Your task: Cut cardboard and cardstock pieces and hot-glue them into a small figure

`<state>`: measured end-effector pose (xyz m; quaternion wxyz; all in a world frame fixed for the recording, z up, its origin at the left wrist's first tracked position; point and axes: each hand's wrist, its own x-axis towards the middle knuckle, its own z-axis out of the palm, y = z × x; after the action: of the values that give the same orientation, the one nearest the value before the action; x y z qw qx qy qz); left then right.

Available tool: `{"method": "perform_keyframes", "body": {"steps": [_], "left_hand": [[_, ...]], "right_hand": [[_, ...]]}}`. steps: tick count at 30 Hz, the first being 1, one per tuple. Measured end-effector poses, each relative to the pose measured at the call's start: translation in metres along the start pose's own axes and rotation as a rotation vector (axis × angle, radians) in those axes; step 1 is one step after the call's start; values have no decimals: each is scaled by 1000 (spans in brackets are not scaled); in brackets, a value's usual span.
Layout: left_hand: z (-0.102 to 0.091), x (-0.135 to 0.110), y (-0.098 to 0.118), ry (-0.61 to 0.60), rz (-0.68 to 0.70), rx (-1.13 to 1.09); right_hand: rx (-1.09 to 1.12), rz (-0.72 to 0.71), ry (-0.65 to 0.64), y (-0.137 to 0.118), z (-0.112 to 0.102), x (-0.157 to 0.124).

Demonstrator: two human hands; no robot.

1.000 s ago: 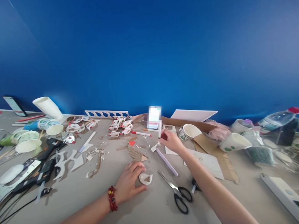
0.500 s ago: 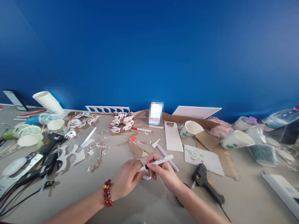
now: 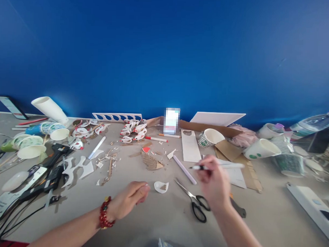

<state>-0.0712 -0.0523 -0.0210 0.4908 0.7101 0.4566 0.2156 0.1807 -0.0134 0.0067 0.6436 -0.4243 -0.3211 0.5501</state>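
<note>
My right hand is closed around a white marker, whose dark tip points left over the table; the hand is smeared by motion. Curled in a pinch, my left hand, with a red bead bracelet at the wrist, rests on the table; whether anything is in its fingers I cannot make out. Just right of its fingertips, untouched, lies a small white cut-out piece. Black-handled scissors lie between the two hands.
A lilac stick, a cardboard scrap, a white card strip and paper cups lie further back. A glue gun, cables and cups crowd the left. Cups and a bottle stand right.
The hands were together on the marker; now the right hand has swung right and up with it. The left hand has drawn back, leaving the white piece uncovered.
</note>
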Motion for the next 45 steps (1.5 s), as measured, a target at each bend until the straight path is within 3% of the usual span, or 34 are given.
{"method": "perform_keyframes", "body": {"steps": [1, 3, 5, 7, 11, 18, 24, 30, 45], "left_hand": [[-3, -2, -8, 60, -28, 61], [-8, -1, -23, 118, 14, 229], [-9, 5, -33, 116, 78, 298], [-7, 15, -38, 117, 140, 361], [5, 30, -45, 75, 170, 545], [19, 39, -45, 70, 236, 638], [23, 43, -39, 85, 221, 612], [24, 43, -46, 86, 228, 623], [21, 43, -45, 53, 227, 584]], "right_hand": [[16, -42, 29, -8, -6, 4], [-63, 49, -63, -12, -12, 4], [-192, 207, -189, 1, -11, -4], [-285, 261, -264, 24, -6, -15], [-404, 194, -360, 62, -4, -26], [-604, 69, -441, 80, -13, -21], [-671, -59, -360, 96, -7, -24], [-812, -199, -417, 102, -10, -27], [-952, -206, -439, 104, -10, -27]]}}
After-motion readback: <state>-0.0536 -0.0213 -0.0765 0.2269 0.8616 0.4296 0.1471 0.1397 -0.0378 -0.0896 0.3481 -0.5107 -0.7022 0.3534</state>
